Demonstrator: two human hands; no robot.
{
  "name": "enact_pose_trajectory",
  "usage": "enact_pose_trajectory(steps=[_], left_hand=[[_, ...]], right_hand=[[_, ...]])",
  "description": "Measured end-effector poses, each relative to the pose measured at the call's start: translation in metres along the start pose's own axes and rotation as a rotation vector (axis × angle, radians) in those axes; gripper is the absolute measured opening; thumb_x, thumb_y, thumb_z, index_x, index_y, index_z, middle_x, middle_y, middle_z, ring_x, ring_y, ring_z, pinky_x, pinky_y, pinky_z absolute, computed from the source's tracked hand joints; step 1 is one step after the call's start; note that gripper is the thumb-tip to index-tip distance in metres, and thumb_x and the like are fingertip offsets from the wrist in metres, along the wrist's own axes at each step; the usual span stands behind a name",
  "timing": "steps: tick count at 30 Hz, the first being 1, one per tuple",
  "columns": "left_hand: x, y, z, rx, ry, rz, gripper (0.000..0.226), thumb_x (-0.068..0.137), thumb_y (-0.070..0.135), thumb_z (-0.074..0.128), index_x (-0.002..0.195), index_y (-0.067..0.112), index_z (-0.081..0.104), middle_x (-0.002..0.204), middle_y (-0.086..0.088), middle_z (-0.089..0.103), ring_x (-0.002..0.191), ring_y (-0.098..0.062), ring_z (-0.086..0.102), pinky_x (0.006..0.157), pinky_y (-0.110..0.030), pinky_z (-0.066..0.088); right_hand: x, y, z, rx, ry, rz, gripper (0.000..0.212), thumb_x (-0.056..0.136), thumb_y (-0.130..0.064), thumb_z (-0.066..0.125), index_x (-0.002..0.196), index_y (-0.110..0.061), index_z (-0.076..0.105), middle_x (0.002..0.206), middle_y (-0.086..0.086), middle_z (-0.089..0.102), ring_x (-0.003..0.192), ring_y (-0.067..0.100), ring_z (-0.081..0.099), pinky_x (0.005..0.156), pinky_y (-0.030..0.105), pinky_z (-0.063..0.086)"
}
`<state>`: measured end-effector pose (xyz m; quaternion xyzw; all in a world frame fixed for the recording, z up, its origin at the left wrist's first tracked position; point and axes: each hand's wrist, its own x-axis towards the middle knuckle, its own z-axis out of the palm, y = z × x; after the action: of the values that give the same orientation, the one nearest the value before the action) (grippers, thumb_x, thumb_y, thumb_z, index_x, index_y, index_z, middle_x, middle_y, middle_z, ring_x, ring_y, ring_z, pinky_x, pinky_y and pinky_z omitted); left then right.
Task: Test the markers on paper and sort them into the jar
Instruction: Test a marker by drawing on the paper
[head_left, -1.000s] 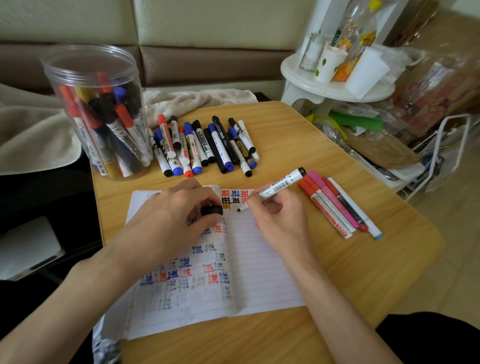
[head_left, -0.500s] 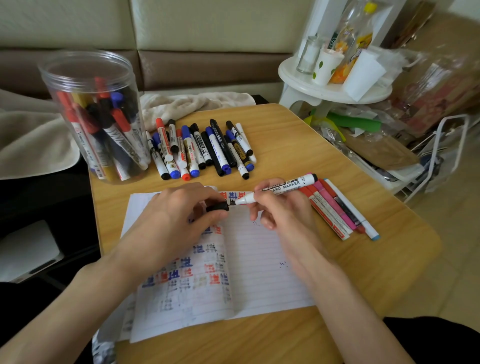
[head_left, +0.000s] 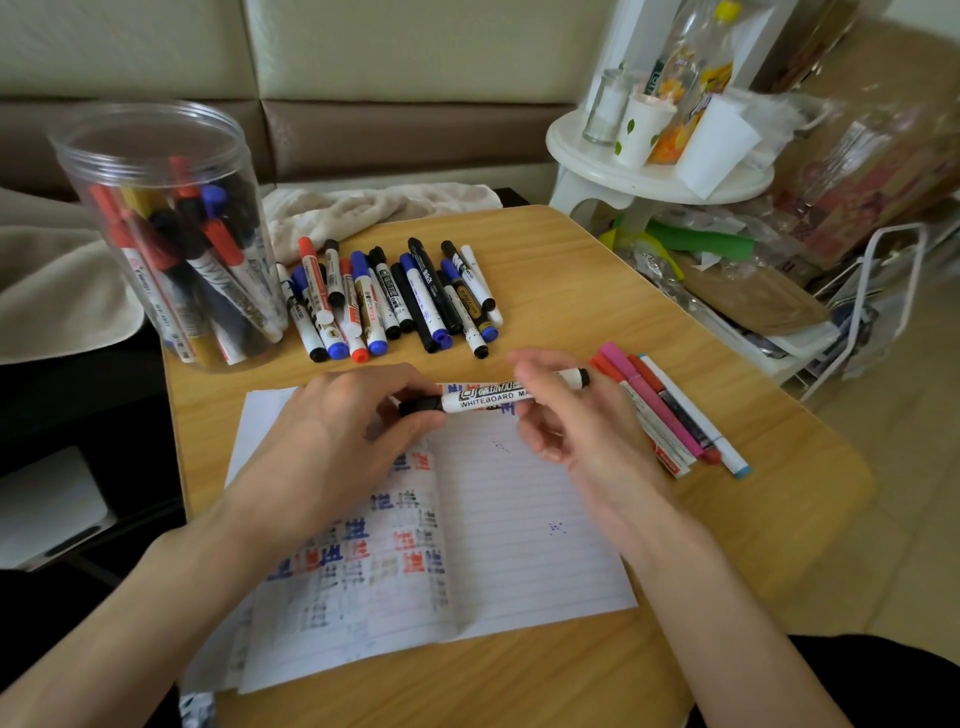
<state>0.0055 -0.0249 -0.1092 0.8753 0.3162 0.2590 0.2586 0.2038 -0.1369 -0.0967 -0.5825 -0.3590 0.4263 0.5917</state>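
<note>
Wooden table (head_left: 571, 291) carries your lined paper (head_left: 519, 545) at near centre, with bare wood open from its right side to the rounded right edge, and the clear jar (head_left: 156, 234) of markers stands at the far left corner. Loose markers (head_left: 395, 296) lie in a row just right of the jar, and a smaller group (head_left: 670, 410) lies beside the paper's far right corner. Your left hand (head_left: 337, 421) grips the black cap (head_left: 418, 405) at one end of the whiteboard marker (head_left: 483, 397) and your right hand (head_left: 571, 415) pinches its barrel, level over the paper's far edge.
</note>
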Motion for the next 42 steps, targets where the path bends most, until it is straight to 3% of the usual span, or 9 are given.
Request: enact_pose_trajectory(steps=[4,7,11,17,27,31,35,40,42], left_hand=[[0.000,0.003,-0.003,0.002,0.034,0.006,0.038,0.085,0.058,0.052,0.112,0.040,0.071,0.089,0.033,0.061,0.083,0.005,0.061,0.070,-0.011,0.045],[-0.001,0.006,-0.007,0.018,0.081,0.052,0.041,0.086,0.056,0.051,0.113,0.036,0.073,0.090,0.034,0.059,0.084,0.007,0.060,0.075,-0.024,0.049],[-0.001,0.009,-0.008,-0.008,0.124,0.081,0.040,0.087,0.051,0.055,0.112,0.029,0.077,0.098,0.021,0.071,0.094,-0.002,0.061,0.080,-0.027,0.055],[-0.002,0.011,-0.004,-0.019,0.145,0.077,0.036,0.087,0.044,0.058,0.109,0.025,0.079,0.095,0.026,0.065,0.096,-0.001,0.062,0.085,-0.004,0.042],[-0.003,0.011,-0.001,-0.052,0.175,0.074,0.026,0.089,0.032,0.066,0.109,0.022,0.079,0.100,0.013,0.076,0.095,-0.002,0.065,0.087,-0.012,0.048],[-0.001,0.011,0.001,-0.012,0.188,0.073,0.020,0.087,0.014,0.076,0.106,0.019,0.080,0.098,0.012,0.075,0.097,-0.001,0.063,0.086,-0.001,0.041],[0.001,0.011,0.001,-0.031,0.184,0.112,0.019,0.088,0.020,0.073,0.106,0.019,0.079,0.097,0.017,0.071,0.093,0.013,0.059,0.085,0.004,0.036],[0.017,0.007,0.005,-0.066,0.086,0.180,0.028,0.090,0.039,0.062,0.113,0.027,0.074,0.103,0.020,0.067,0.099,-0.005,0.064,0.084,-0.028,0.053],[0.023,0.007,0.009,-0.069,0.069,0.202,0.034,0.090,0.039,0.063,0.121,0.028,0.072,0.113,0.018,0.065,0.107,-0.007,0.062,0.088,-0.029,0.054]], right_hand=[[0.001,-0.004,-0.016,-0.105,0.025,-0.074,0.024,0.085,-0.025,0.080,0.105,-0.013,0.079,0.087,0.011,0.077,0.078,0.020,0.071,0.064,0.026,0.051],[0.000,-0.004,-0.021,-0.301,-0.030,-0.128,0.021,0.087,-0.020,0.079,0.108,-0.013,0.080,0.091,0.006,0.080,0.082,0.019,0.076,0.066,0.025,0.054],[0.000,0.002,-0.020,-0.340,-0.001,-0.177,0.020,0.089,-0.015,0.079,0.109,-0.010,0.080,0.088,0.004,0.080,0.078,0.017,0.077,0.064,0.023,0.056],[-0.003,0.005,-0.017,-0.302,0.033,-0.222,0.020,0.089,-0.011,0.079,0.109,-0.008,0.080,0.084,0.006,0.080,0.072,0.017,0.076,0.066,0.022,0.058],[-0.004,0.012,-0.013,-0.296,0.048,-0.247,0.019,0.089,-0.014,0.081,0.107,-0.017,0.081,0.083,0.003,0.080,0.074,0.017,0.077,0.071,0.022,0.060],[-0.004,0.013,-0.013,-0.319,0.052,-0.259,0.019,0.088,-0.018,0.080,0.107,-0.022,0.080,0.082,0.000,0.080,0.074,0.015,0.077,0.072,0.024,0.061],[-0.006,0.011,-0.016,-0.327,0.034,-0.257,0.018,0.089,-0.017,0.080,0.105,-0.024,0.080,0.084,0.000,0.080,0.074,0.017,0.077,0.071,0.025,0.061],[-0.010,0.004,-0.023,-0.406,0.006,-0.254,0.012,0.087,-0.014,0.084,0.098,-0.013,0.077,0.084,-0.004,0.080,0.077,0.011,0.077,0.072,0.031,0.062],[-0.012,0.003,-0.027,-0.500,0.031,-0.262,0.012,0.086,-0.016,0.086,0.093,-0.015,0.076,0.082,-0.009,0.079,0.077,0.007,0.075,0.069,0.026,0.059]])
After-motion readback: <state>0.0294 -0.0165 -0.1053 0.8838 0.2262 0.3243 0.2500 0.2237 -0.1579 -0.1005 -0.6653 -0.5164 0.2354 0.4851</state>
